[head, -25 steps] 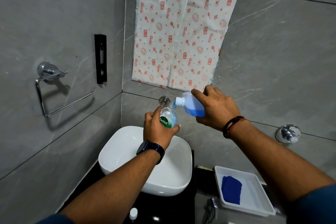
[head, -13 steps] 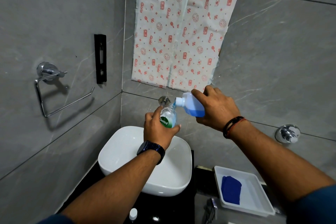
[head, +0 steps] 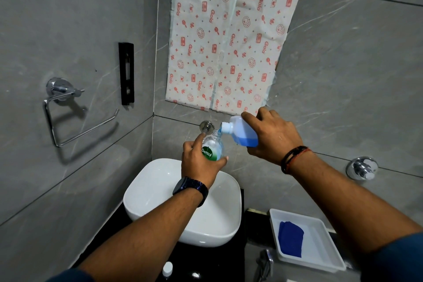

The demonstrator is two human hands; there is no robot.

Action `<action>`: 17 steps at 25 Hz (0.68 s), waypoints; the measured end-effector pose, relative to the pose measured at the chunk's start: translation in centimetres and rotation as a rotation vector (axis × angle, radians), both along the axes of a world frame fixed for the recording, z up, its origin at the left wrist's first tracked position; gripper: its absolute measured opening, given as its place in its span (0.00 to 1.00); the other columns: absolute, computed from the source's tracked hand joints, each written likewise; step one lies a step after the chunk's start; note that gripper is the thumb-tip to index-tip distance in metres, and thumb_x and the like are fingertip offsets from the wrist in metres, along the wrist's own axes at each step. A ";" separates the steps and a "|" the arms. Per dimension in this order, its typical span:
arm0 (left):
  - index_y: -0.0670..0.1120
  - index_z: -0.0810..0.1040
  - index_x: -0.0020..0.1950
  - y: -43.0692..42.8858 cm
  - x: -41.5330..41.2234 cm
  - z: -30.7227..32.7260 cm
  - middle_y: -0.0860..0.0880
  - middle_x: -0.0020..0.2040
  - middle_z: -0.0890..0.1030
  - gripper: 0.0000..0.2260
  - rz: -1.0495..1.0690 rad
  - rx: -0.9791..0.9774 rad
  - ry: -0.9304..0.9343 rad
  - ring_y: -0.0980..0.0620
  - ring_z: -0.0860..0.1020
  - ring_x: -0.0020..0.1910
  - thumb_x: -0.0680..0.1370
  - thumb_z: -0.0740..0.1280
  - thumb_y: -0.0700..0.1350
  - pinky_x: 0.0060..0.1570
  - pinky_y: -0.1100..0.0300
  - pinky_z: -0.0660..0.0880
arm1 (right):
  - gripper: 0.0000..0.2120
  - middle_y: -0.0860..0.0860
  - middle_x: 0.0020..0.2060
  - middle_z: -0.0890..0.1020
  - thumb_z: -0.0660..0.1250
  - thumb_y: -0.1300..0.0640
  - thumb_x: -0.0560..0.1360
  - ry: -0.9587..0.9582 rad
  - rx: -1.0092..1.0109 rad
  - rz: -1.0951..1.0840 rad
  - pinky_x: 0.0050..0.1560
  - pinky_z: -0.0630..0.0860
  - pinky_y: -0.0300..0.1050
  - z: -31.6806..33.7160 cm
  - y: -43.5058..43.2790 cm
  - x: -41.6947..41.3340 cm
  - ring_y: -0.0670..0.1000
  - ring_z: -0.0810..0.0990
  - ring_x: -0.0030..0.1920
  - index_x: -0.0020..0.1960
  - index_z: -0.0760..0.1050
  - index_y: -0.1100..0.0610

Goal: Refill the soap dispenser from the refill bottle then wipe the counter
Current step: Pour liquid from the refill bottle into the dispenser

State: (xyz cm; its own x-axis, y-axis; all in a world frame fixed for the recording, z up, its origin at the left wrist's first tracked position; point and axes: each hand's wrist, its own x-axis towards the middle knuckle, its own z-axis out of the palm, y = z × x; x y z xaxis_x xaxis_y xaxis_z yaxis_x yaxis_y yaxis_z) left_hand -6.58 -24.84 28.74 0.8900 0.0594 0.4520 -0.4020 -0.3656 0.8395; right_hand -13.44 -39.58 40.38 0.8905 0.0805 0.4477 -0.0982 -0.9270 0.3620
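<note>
We hold the soap dispenser (head: 212,147) in our left hand (head: 201,165) above the basin (head: 151,192), the refill bottle (head: 240,131) in our right hand (head: 272,139) tipped at its mouth. Right of the basin, a cloth (head: 290,239) lies in a tray (head: 329,256); a cap (head: 167,268) sits before the basin.

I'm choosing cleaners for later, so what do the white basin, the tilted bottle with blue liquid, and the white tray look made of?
The white basin looks like glazed ceramic: glossy, smooth, thick rounded rim. The tilted bottle with blue liquid seems translucent plastic, since the liquid shows through cloudy walls. The white tray appears matte moulded plastic, thin-walled with dull, even surfaces; melamine can't be ruled out.
</note>
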 end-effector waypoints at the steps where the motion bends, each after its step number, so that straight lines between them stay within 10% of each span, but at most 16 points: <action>1: 0.54 0.69 0.66 0.0 0.0 0.0 0.55 0.51 0.64 0.39 0.000 -0.001 0.000 0.50 0.74 0.50 0.58 0.79 0.55 0.41 0.62 0.71 | 0.38 0.56 0.56 0.73 0.76 0.48 0.63 0.001 0.000 0.000 0.40 0.77 0.51 0.0 0.0 0.0 0.56 0.73 0.52 0.68 0.60 0.48; 17: 0.54 0.68 0.66 -0.1 0.2 0.0 0.53 0.52 0.65 0.39 -0.011 -0.004 0.004 0.51 0.72 0.49 0.58 0.80 0.55 0.42 0.62 0.72 | 0.39 0.56 0.57 0.73 0.76 0.47 0.63 0.000 -0.003 0.002 0.42 0.78 0.52 0.0 -0.1 0.1 0.57 0.73 0.53 0.67 0.60 0.48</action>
State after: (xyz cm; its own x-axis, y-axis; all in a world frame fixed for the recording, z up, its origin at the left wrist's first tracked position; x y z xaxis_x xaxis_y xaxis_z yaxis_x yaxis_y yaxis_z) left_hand -6.43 -24.94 28.78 0.8925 0.0516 0.4481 -0.4024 -0.3577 0.8427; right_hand -13.34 -39.64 40.39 0.8904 0.0840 0.4473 -0.0959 -0.9262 0.3647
